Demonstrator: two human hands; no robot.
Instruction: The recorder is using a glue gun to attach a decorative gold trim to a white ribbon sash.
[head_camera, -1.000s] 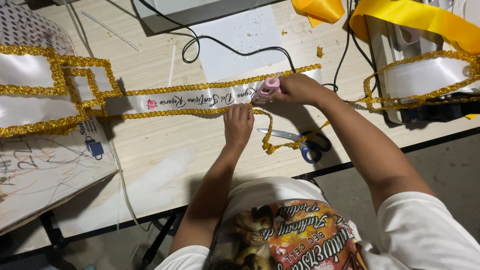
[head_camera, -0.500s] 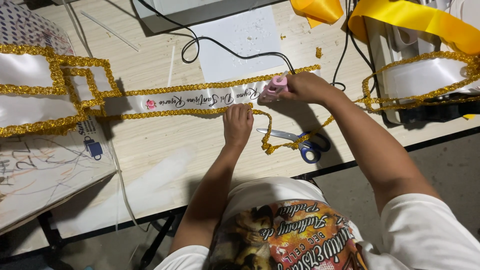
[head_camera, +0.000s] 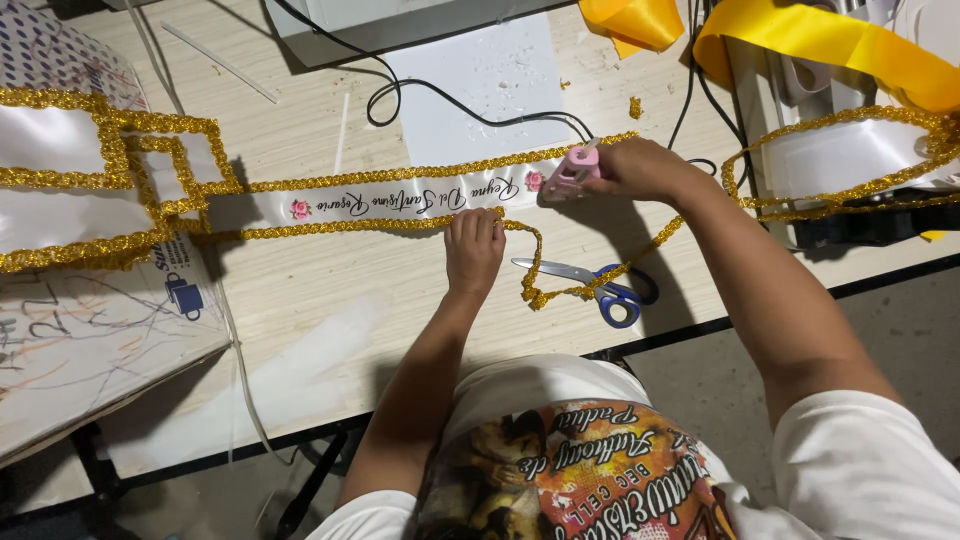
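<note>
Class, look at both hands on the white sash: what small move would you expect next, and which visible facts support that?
Probably the left hand slides right along the sash, pressing down more gold trim. The trim lies flat against the lower edge up to that hand; past it, it curls loose toward the scissors. The right hand holds the pink glue gun at the sash just ahead.

White lettered sash (head_camera: 400, 200), gold-trimmed, flat beside pink glue gun (head_camera: 568, 175).

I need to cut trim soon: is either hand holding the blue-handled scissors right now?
No: the scissors lie on the table, while the right hand holds a pink glue gun and the left hand presses gold trim.
</note>
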